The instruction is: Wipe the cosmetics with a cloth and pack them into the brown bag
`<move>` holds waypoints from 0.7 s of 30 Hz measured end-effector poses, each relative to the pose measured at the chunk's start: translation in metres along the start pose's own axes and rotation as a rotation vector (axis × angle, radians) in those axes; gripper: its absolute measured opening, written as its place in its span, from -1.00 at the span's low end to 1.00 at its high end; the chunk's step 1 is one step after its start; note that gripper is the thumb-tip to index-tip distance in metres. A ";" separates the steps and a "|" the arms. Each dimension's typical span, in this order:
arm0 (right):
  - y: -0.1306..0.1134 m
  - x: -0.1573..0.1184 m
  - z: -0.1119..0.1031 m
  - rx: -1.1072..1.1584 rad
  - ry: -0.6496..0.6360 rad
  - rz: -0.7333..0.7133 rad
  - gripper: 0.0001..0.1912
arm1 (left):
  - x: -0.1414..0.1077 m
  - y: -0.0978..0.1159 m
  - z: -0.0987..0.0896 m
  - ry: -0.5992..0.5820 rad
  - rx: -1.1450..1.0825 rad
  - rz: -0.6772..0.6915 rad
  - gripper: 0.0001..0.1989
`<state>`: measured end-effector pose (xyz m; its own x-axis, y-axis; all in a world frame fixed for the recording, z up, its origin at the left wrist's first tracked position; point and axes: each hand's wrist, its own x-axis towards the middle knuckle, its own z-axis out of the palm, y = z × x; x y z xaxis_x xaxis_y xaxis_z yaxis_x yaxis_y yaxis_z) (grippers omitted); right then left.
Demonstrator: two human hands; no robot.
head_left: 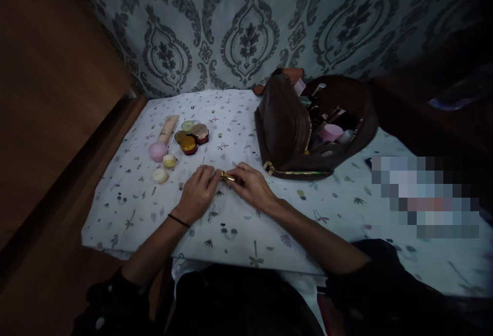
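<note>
Nearest, the person's dark sleeves (115,295) reach in from the near edge of the desk (265,238), which is covered by a white cloth (142,218) printed with small plants. A thin black band (179,220) circles the left wrist. Both hands rest low over the middle of the desk, close together. The right hand (252,184) pinches a small gold item (228,176) between thumb and fingers; the left hand (197,189) has its fingertips drawn together on the item's left end. The item lies roughly level between the hands, its ends partly hidden.

To the left of the left hand sit a cream round jar (160,175) and, just beyond it, a small yellow-and-white jar (169,161). Farther are a pink rounded piece (157,151), an amber-topped jar (188,145), an olive round container (179,136), a dark red jar with a pale brown top (200,133), a beige tube (168,129) and a pale green pot (187,127).

On the far right, a brown bag (280,125) stands unzipped, with a pink round container (331,132) among the things inside. Behind everything rises a wall (250,43) in grey damask pattern.
</note>
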<state>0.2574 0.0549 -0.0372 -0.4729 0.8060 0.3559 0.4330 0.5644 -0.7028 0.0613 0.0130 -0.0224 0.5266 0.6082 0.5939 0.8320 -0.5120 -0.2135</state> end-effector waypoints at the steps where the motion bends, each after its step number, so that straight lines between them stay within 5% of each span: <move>1: 0.000 0.000 0.000 -0.006 -0.002 0.001 -0.88 | 0.001 0.004 -0.001 -0.010 0.001 0.051 -0.72; 4: -0.001 0.001 0.000 -0.023 -0.013 0.005 -0.90 | 0.003 0.008 -0.001 -0.057 -0.008 0.082 -0.71; 10: 0.000 -0.001 -0.003 -0.023 -0.031 0.011 -0.82 | -0.004 -0.013 0.003 -0.116 -0.035 -0.181 -0.68; 14: 0.001 -0.001 -0.002 -0.008 -0.009 -0.004 -0.78 | -0.006 -0.020 0.002 -0.063 -0.011 -0.238 -0.69; 18: 0.001 -0.001 -0.001 0.003 -0.017 -0.007 -0.82 | 0.000 -0.006 -0.001 0.035 -0.019 -0.077 -0.73; 21: 0.000 0.000 -0.001 -0.015 -0.007 -0.019 -0.84 | 0.004 0.004 -0.001 0.004 -0.043 0.097 -0.73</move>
<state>0.2582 0.0554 -0.0370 -0.4867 0.7939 0.3646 0.4350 0.5822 -0.6869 0.0667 0.0127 -0.0203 0.6033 0.5523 0.5753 0.7692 -0.5936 -0.2367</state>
